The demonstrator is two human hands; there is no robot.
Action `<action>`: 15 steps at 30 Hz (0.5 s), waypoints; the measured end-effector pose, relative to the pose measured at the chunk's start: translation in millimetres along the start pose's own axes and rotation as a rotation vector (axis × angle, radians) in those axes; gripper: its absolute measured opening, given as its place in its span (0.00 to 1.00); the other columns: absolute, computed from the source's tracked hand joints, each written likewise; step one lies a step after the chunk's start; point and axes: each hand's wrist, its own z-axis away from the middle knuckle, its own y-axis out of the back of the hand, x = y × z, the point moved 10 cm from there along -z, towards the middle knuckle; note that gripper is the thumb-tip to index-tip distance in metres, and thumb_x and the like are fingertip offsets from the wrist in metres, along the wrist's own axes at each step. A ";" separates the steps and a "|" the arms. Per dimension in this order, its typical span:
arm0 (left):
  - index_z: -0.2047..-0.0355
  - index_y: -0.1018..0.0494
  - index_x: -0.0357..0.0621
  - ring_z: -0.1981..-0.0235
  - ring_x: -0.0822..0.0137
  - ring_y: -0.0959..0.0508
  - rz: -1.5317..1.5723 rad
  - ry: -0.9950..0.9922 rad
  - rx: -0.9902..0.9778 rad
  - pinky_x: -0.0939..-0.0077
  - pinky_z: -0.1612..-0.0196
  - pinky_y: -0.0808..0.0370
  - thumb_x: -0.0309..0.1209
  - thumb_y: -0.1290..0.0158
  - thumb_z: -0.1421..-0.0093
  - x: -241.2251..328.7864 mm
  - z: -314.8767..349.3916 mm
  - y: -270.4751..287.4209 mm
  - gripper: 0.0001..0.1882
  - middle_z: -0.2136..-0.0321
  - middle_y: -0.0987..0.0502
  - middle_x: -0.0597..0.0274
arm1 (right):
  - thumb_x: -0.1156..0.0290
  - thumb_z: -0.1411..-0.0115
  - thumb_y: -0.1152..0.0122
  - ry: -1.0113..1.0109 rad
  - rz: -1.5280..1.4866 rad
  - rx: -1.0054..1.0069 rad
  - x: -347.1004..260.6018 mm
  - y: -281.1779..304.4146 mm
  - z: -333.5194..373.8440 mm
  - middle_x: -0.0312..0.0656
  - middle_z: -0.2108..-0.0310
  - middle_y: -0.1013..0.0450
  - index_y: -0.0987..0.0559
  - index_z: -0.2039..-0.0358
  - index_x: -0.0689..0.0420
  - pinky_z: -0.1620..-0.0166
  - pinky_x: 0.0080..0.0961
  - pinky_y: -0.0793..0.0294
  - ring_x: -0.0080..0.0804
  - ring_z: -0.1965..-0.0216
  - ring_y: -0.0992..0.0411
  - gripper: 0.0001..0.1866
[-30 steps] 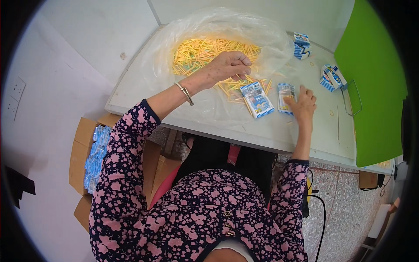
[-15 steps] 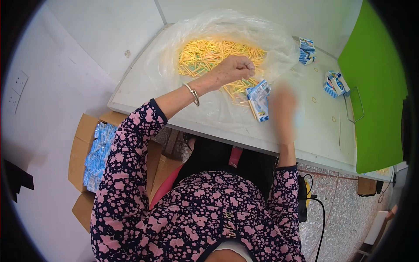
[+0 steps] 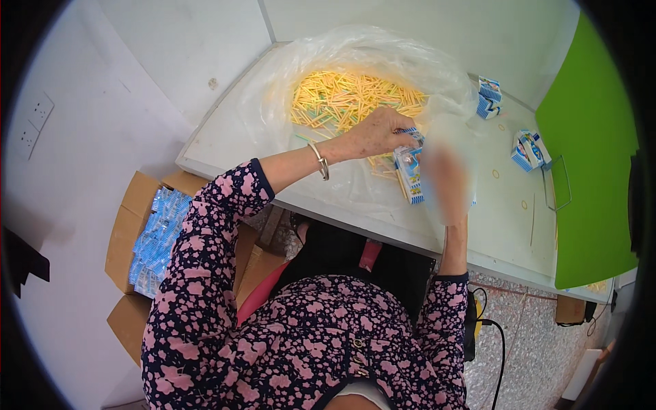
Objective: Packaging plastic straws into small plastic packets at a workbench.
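At the table's middle, my left hand [image 3: 380, 132], with a metal bangle at its wrist, closes finger and thumb on the upper edge of a small blue-and-white packet [image 3: 411, 171]. The packet stands tilted, with striped edges and a printed front. Against its right side is my right hand [image 3: 447, 183]; a blur covers its fingers, so its grip cannot be made out. Just beyond my left hand, a heap of thin yellow sticks [image 3: 342, 96], a few greenish, lies in a large clear plastic bag [image 3: 273, 102]. A few loose sticks lie beside the packet.
More blue-and-white packets [image 3: 530, 150] stand at the right of the white table [image 3: 506, 225], with others [image 3: 488, 99] farther back. A green panel [image 3: 581, 171] borders the right side. Left of my lap, an open cardboard box [image 3: 130, 225] holds many blue packets [image 3: 160, 236].
My left hand has moved right and down from above the sticks, and its fingers have closed on the packet's top edge. My right hand stays beside the packet. The whole view has shifted slightly.
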 end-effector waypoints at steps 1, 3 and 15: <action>0.74 0.26 0.36 0.79 0.64 0.27 -0.090 -0.046 -0.007 0.73 0.72 0.31 0.32 0.46 0.51 4.9 1.7 1.1 0.10 0.80 0.26 0.52 | 0.70 0.46 0.42 -0.030 -0.075 -0.015 4.7 -4.0 0.5 0.31 0.79 0.29 0.24 0.71 0.63 0.75 0.13 0.38 0.13 0.79 0.36 0.08; 0.72 0.26 0.37 0.77 0.64 0.27 -0.186 -0.093 -0.015 0.75 0.71 0.31 0.30 0.47 0.50 10.0 6.0 3.1 0.08 0.79 0.25 0.53 | 0.70 0.46 0.42 -0.055 -0.154 -0.031 12.6 -11.5 1.3 0.30 0.80 0.29 0.23 0.71 0.64 0.76 0.13 0.38 0.12 0.79 0.37 0.09; 0.72 0.27 0.38 0.73 0.53 0.26 -0.356 -0.128 -0.024 0.65 0.68 0.31 0.31 0.47 0.49 -1.2 25.3 4.5 0.09 0.77 0.27 0.50 | 0.68 0.46 0.41 -0.088 -0.314 -0.129 20.3 -42.9 8.7 0.29 0.82 0.30 0.21 0.75 0.63 0.77 0.11 0.41 0.10 0.80 0.39 0.10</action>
